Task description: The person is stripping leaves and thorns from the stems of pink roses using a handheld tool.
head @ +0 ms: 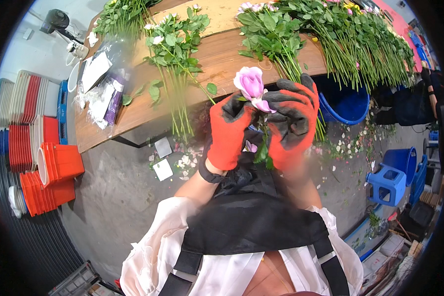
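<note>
A pink-lilac rose (251, 83) stands upright in front of my chest, its bloom facing away from me. My left hand (227, 129), in a red glove with black-coated fingers, grips it just below the bloom. The gloved right hand (294, 118) has thumb and fingers closed about a drooping outer petal (264, 105) at the flower's base. Green leaves (262, 151) hang beneath, between both wrists; most of the stem is hidden by the gloves. Another loose pink petal (250, 146) shows lower down against the black apron (255, 225).
A wooden table (222, 55) ahead bears rose bunches (177, 44), a larger heap of stems (355, 48) and plastic wrapping (107, 96). Below its edge stands a blue bin (346, 105). Petals litter the floor. Orange crates (59, 166) are left, a blue stool (386, 185) right; another person's arm (432, 98) shows far right.
</note>
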The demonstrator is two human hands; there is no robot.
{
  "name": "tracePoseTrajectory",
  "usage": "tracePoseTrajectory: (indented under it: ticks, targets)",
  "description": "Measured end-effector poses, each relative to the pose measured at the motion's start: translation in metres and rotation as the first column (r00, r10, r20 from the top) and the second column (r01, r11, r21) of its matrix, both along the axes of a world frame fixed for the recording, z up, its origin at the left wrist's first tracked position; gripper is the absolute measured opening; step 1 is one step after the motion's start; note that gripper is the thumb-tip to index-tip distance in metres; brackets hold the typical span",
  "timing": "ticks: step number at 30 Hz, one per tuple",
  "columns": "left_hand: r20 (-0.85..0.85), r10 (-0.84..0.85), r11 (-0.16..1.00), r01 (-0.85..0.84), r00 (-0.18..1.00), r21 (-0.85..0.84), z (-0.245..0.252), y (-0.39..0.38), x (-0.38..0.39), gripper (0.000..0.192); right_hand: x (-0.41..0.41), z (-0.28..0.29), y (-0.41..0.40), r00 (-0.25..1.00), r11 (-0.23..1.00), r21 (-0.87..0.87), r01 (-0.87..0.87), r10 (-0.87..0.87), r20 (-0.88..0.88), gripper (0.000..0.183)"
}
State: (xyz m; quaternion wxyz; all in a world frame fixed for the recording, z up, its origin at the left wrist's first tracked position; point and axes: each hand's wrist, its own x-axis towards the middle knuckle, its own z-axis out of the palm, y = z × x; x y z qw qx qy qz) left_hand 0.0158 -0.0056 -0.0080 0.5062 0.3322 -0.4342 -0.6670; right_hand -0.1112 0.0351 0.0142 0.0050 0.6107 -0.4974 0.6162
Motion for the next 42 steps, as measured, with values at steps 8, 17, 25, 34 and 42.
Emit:
tracePoseTrajectory:
  ticks: [8, 17, 25, 34, 42]
  targets:
    - [0.315, 0.238, 0.918, -0.107, 0.919, -0.382, -0.007, -0.006, 0.006, 0.032, -0.023, -0.003, 0.004, 0.860, 0.990, -0.002, -0.144, 0.126, 0.495, 0.034]
    - [0.291, 0.343, 0.860, -0.174, 0.893, -0.479, -0.006, -0.008, 0.007, 0.035, -0.052, -0.074, -0.006, 0.780, 0.892, 0.214, -0.398, 0.206, 0.591, 0.046]
    - [-0.366, 0.073, 0.996, -0.084, 0.928, -0.012, 0.004, -0.021, 0.030, 0.029, -0.038, -0.100, 0.002, 0.703, 0.553, 0.489, -0.675, 0.280, 0.653, 0.083]
    - [-0.737, -0.114, 0.980, 0.198, 0.666, 0.028, -0.010, -0.035, 0.052, 0.037, -0.042, -0.100, 0.008, 0.741, 0.459, 0.584, -0.670, 0.373, 0.558, 0.058]
    - [-0.257, 0.457, 0.876, -0.481, 0.851, -0.037, -0.016, -0.073, 0.103, 0.029, -0.061, -0.123, 0.044, 0.800, 0.455, 0.661, -0.597, 0.277, 0.532, 0.061]
